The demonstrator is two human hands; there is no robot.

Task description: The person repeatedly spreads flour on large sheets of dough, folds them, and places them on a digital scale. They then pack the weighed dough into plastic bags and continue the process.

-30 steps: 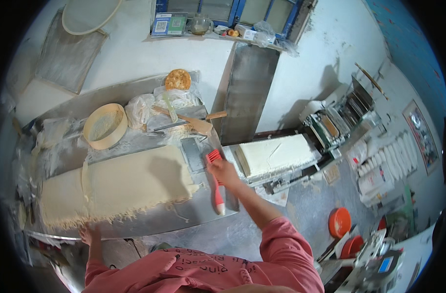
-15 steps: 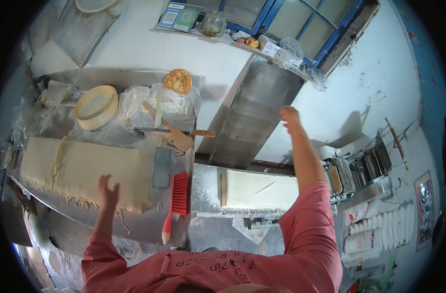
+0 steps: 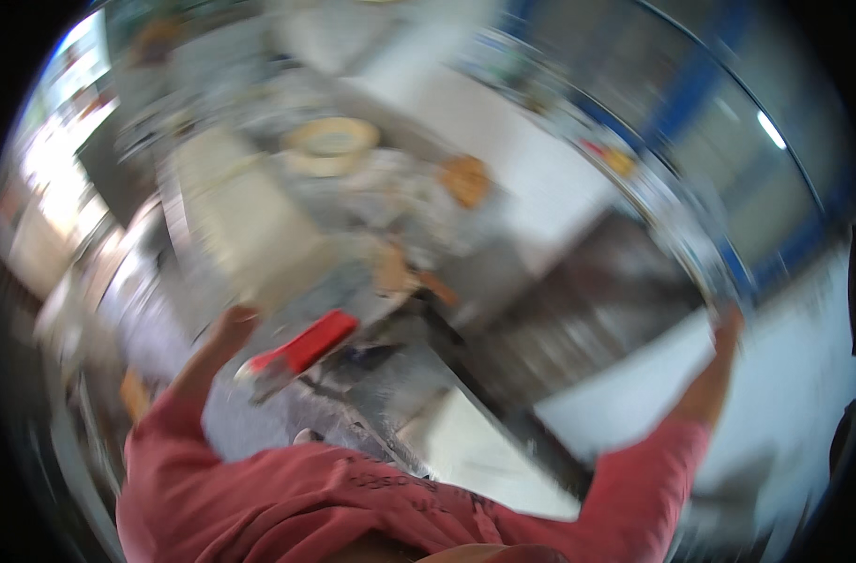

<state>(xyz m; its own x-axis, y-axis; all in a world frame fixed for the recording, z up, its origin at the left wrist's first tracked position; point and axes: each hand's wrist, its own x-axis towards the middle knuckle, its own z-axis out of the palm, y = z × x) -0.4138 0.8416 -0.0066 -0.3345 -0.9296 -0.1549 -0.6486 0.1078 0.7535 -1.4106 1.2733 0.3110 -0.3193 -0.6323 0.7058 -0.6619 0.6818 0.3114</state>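
My left hand [image 3: 231, 328] is at the near end of a long pale stack of dough sheets [image 3: 245, 211] on the worktop. Motion smears its fingers, and I cannot tell whether it touches the dough. A brush with red bristles [image 3: 315, 340] lies just to its right. Stretched far out to the right, my right hand [image 3: 725, 328] is by the end of the window ledge, next to a dark metal board [image 3: 592, 305] that leans on the wall. Its fingers are blurred too, and anything in them does not show.
Behind the dough are a round sieve [image 3: 371, 141], plastic bags and a flat round bread [image 3: 465, 180]. A wooden paddle [image 3: 390, 267] lies near them. A second pale dough slab [image 3: 484, 460] is close to my body. Blue-framed windows [image 3: 676, 103] stand above the cluttered ledge.
My head view has swung and tilted, blurring everything, and a bright area now shows at far left. My right hand now appears by the ledge's end; the left appears nearer the dough's close end.
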